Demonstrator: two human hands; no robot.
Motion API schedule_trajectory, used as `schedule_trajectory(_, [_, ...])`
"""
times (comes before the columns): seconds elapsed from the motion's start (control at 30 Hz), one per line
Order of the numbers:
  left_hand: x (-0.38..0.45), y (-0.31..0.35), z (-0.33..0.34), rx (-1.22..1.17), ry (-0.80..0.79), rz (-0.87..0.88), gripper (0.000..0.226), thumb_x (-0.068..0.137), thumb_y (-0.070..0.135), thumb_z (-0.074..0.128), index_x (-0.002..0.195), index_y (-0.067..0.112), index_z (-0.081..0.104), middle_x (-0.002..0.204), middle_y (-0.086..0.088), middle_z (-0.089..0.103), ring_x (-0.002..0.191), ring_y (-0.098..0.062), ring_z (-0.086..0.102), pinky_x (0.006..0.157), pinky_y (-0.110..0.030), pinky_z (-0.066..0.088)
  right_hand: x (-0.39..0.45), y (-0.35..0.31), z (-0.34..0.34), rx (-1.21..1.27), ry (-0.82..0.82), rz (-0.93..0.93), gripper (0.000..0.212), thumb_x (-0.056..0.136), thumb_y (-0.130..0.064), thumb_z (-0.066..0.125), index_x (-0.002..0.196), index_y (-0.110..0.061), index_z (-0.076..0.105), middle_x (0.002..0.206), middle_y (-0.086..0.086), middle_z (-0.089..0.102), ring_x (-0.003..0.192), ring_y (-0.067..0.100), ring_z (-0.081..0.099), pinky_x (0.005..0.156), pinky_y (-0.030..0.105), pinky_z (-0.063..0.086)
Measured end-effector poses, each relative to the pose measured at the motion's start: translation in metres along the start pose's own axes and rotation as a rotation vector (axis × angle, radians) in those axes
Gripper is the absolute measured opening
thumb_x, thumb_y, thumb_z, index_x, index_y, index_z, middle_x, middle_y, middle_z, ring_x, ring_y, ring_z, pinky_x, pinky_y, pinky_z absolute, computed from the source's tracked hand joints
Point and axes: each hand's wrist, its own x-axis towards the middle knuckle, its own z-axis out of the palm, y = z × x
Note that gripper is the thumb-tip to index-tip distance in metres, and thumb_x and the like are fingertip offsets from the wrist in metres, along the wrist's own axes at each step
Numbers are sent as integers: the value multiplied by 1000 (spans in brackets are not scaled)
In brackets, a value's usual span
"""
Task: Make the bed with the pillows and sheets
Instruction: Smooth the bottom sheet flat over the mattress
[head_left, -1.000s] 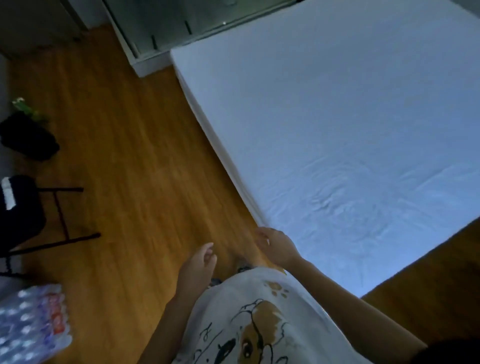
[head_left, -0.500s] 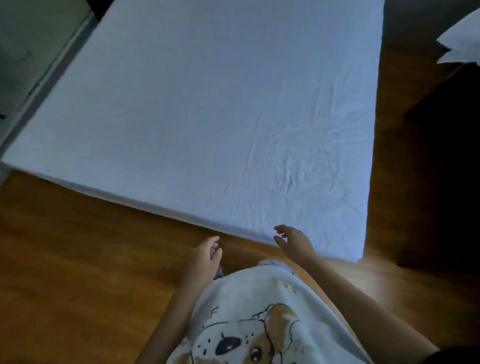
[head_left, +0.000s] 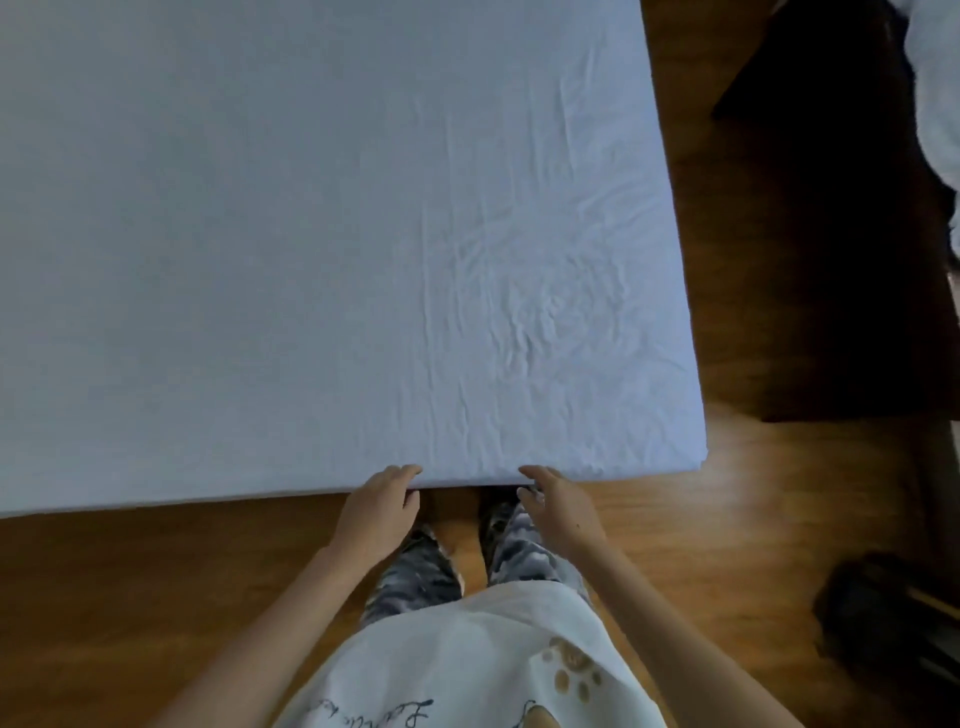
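A low mattress covered by a pale blue-white sheet (head_left: 311, 234) fills most of the view, with creases near its near right corner. I stand at its near edge. My left hand (head_left: 376, 512) reaches the sheet's near edge with relaxed fingers touching it. My right hand (head_left: 558, 499) is at the same edge a little to the right, fingers extended and holding nothing. A pale piece of bedding (head_left: 935, 104) shows at the far right edge, mostly cut off.
Wooden floor (head_left: 130, 597) surrounds the mattress. A dark piece of furniture (head_left: 831, 234) stands right of the bed. A dark object (head_left: 883, 623) lies on the floor at lower right.
I have turned to face the mattress squarely and stepped closer. Both hands moved forward from in front of my body to the sheet's near edge.
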Motion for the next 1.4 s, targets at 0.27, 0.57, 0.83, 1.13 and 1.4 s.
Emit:
schedule_trajectory(0.27, [98,56,75,-41,-52,-5,41,98,20,52,139,16,49,137,0,53,127,-16,50,102,-29,44,121,61,-39,-94,-9,-29,41,101,-33,42,141,-23,44,145,-4,45,129,15,45,101,29,40])
schedule_trajectory(0.57, [283,20,129,89,237,121,54,89,17,66,139,6,49,147,-20,41,134,-38,41,106,-44,38,287,107,-3,-259,309,-219,42,91,-25,60,129,-7,52,127,15,59,115,32,56,88,40,54])
schedule_trajectory(0.83, [427,-2,113,145,546,161,55,95,33,47,142,4,44,152,-26,32,139,-43,31,112,-53,28,421,77,0,-336,481,-296,57,95,-38,51,140,-3,44,146,24,40,136,41,36,110,51,33])
schedule_trajectory(1.13, [552,-44,35,130,702,-167,59,99,38,30,152,13,26,160,-21,10,147,-39,9,119,-51,6,558,0,-54,-550,424,-349,69,99,-52,30,154,-15,8,161,13,0,148,30,-2,118,45,-1])
schedule_trajectory(1.4, [592,40,78,350,526,185,70,95,49,25,153,9,21,158,-26,12,147,-42,10,119,-54,7,571,106,-101,-512,543,-241,65,98,-56,26,153,-24,15,161,4,8,149,21,4,117,36,-2])
